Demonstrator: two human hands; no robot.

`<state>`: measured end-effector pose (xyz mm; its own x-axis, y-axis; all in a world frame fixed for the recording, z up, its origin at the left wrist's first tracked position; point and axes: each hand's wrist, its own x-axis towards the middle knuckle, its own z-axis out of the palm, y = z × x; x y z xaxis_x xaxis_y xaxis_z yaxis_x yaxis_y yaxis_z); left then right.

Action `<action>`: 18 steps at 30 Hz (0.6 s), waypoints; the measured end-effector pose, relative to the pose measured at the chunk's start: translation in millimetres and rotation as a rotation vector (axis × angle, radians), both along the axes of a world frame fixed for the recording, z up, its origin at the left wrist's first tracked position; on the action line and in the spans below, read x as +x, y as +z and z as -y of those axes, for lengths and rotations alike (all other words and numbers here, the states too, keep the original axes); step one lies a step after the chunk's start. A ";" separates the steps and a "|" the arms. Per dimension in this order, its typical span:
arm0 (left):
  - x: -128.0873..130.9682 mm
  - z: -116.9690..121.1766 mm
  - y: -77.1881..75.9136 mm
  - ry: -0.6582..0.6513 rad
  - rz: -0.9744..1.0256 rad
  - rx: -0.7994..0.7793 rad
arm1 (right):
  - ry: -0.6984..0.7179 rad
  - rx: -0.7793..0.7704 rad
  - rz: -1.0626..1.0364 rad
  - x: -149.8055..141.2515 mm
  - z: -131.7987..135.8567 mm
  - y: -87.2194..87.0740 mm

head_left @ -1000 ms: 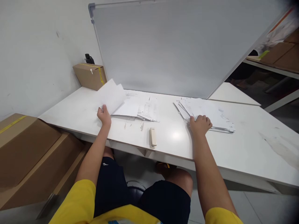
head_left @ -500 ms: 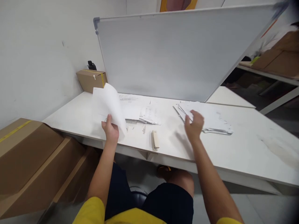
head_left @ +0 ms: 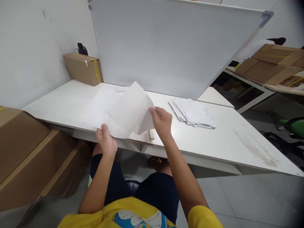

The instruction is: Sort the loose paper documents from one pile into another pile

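Left hand [head_left: 106, 142], fingers pinching the near left corner of white sheets [head_left: 128, 110] raised over the counter [head_left: 230, 136]; right hand [head_left: 161, 123], fingers gripping their right edge. Beneath that edge, a cream stapler [head_left: 151, 135], partly covered, lies near the counter's front. Farther right, a paper stack [head_left: 194, 112] lies flat, edges uneven.

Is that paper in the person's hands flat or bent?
Bent: the paper curves up between the left hand, at its near edge, and the right hand, at its right edge.
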<state>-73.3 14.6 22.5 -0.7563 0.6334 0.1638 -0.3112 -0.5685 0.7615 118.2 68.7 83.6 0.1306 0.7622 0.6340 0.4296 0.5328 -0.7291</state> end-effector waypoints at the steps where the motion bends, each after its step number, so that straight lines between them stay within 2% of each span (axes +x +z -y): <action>1: -1.3 3.1 -7.1 0.000 0.051 -0.010 | -0.069 0.079 0.027 -2.8 3.7 0.1; 3: -0.7 9.5 -20.9 -0.014 0.153 -0.049 | -0.121 0.228 0.116 -12.1 12.9 -0.6; 4: 0.8 12.9 -26.9 -0.035 0.197 -0.079 | -0.092 0.291 0.198 -19.0 18.4 -2.3; 6: 5.0 20.2 -35.8 -0.082 0.269 -0.121 | 0.054 0.366 0.452 -35.9 30.1 -9.5; 8: 9.1 28.3 -40.2 -0.133 0.321 -0.119 | 0.219 0.336 0.761 -54.0 41.0 -21.2; 11: 12.8 39.7 -42.0 -0.243 0.352 -0.047 | 0.354 0.178 1.088 -73.6 51.7 -39.6; 15: 15.2 46.1 -47.8 -0.334 0.345 -0.072 | 0.454 0.056 1.165 -77.8 57.5 -53.7; 18: 15.1 44.4 -54.8 -0.311 0.374 -0.167 | 0.503 -0.035 1.040 -69.9 61.2 -60.4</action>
<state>-58.2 -29.8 -32.4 -0.5152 0.8324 -0.2040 -0.7147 -0.2859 0.6383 48.3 7.5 23.3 -0.7655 0.5990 0.2347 0.5757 0.8007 -0.1657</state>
